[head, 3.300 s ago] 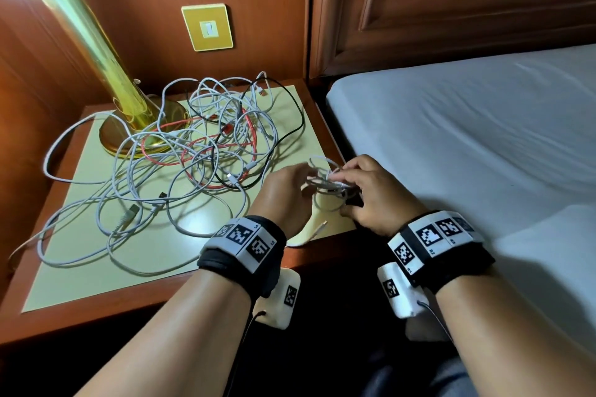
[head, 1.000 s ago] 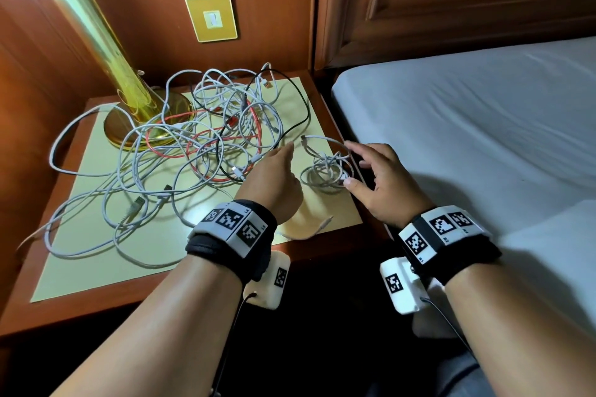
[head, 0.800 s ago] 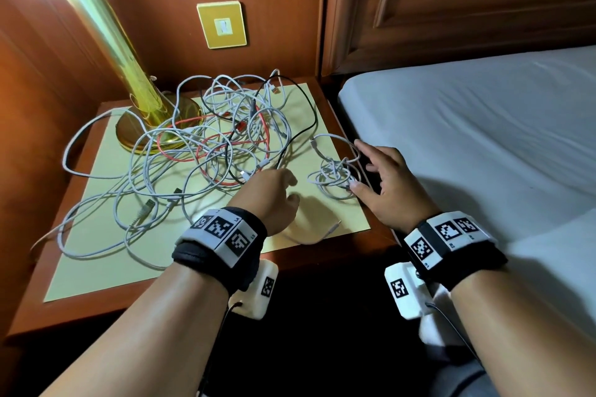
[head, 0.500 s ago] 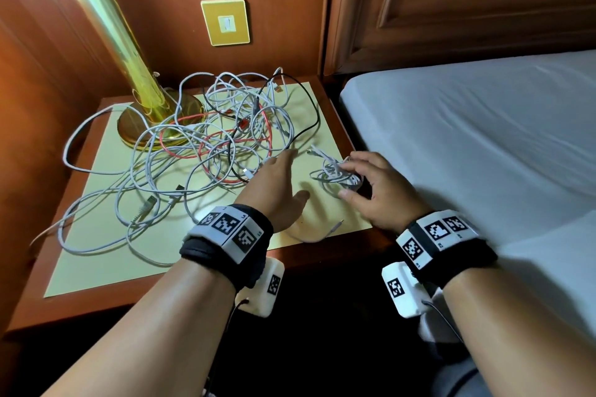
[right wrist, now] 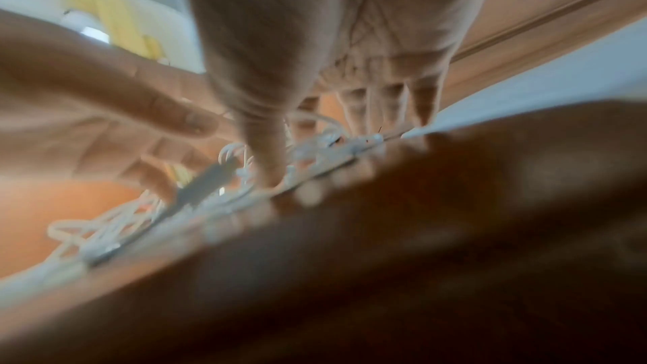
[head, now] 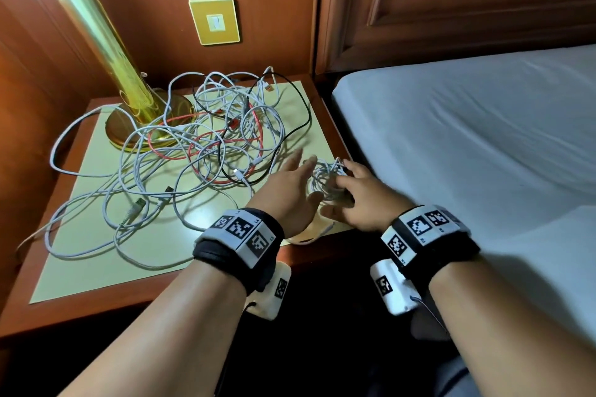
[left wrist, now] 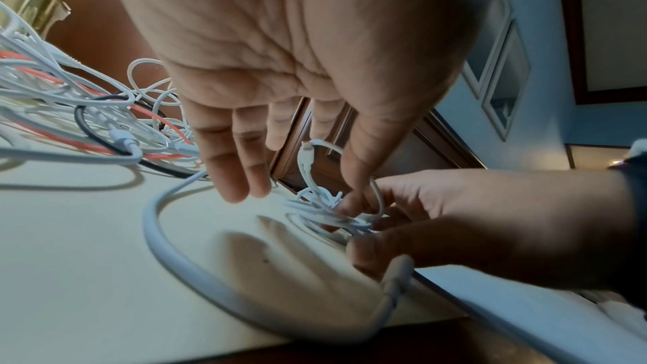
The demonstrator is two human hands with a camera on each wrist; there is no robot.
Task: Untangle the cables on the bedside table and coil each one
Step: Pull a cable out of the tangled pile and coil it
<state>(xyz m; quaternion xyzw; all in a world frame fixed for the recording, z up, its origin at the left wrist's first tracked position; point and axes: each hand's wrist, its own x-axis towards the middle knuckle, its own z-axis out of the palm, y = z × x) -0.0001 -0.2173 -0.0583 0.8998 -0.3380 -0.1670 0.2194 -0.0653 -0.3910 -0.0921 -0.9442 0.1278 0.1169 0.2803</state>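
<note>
White cable coil point(head: 327, 180) by the hands; tangle point(head: 206, 145) mostly white/grey w/ one red cable point(head: 200, 156) & one black cable point(head: 301, 106). Table point(head: 96, 309) reddish-brown wood, pale yellow-green top. Lamp point(head: 135, 97) brass-gold. Wall switch point(head: 214, 20) yellow plate. Wristbands point(head: 238, 235) black w/ b&w square markers. Bed sheet point(head: 467, 138) pale grey-blue.

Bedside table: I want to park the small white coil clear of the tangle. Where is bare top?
Bare mat lies along the near edge, left of the left hand. The tangle crowds the middle and back, against the lamp base.
</note>
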